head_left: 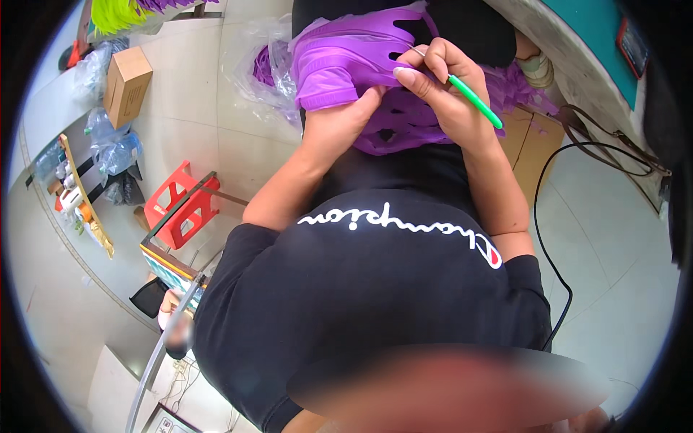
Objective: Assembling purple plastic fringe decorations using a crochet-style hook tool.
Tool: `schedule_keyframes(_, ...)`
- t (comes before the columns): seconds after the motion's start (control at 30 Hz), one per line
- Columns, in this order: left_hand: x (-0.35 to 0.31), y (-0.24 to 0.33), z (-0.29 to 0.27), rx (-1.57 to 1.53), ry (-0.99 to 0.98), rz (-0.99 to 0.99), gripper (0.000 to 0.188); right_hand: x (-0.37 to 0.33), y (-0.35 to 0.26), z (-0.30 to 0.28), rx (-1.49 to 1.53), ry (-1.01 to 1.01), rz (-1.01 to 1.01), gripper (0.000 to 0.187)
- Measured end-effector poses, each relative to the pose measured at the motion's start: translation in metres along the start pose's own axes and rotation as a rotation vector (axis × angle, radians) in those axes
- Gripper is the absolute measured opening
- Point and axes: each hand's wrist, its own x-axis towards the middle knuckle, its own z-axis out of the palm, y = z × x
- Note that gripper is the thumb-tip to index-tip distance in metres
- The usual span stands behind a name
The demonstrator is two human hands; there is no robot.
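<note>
My left hand point(351, 115) grips a soft purple plastic piece point(339, 54) with cut-out openings. Its thumb shows at the near edge, while the other fingers are hidden under the piece. In my right hand point(451, 83) is a slim green-handled tool point(474, 101), pinched between thumb and fingers. A thin metal tip points from it toward an opening in the purple plastic; I cannot make out what kind of tip it is. More purple pieces point(401, 137) lie across my lap, below both hands.
Clear plastic bags point(271, 90) with purple material lie left of my lap. Further left are a cardboard box point(127, 86) and a red stool point(180, 206). A phone point(633, 47) rests on a teal surface at far right, and a black cable point(538, 216) loops down. Another person point(175, 325) is at lower left.
</note>
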Motion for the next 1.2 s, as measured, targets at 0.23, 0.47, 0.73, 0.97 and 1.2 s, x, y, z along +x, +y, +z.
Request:
schedule_keyframes(0.23,0.006,0.015,-0.008,-0.194,-0.156,-0.173,0.032,0.003,-0.001,-0.002,0.012,0.096,0.033,0.032)
schedule_keyframes(0.47,0.005,0.020,-0.001,-0.368,-0.033,-0.222,0.035,0.004,0.002,-0.003,-0.007,0.116,0.000,0.033)
schedule_keyframes(0.73,0.010,0.008,-0.007,0.040,-0.340,-0.187,0.030,0.003,0.003,0.007,0.124,0.134,-0.062,0.032)
schedule_keyframes(0.97,0.005,0.028,0.001,-0.426,-0.053,-0.220,0.022,-0.002,-0.010,-0.009,-0.641,0.231,-0.281,0.030)
schedule_keyframes(1.2,0.004,0.017,0.003,-0.540,-0.018,-0.206,0.026,-0.011,-0.008,0.008,-0.258,0.161,-0.160,0.033)
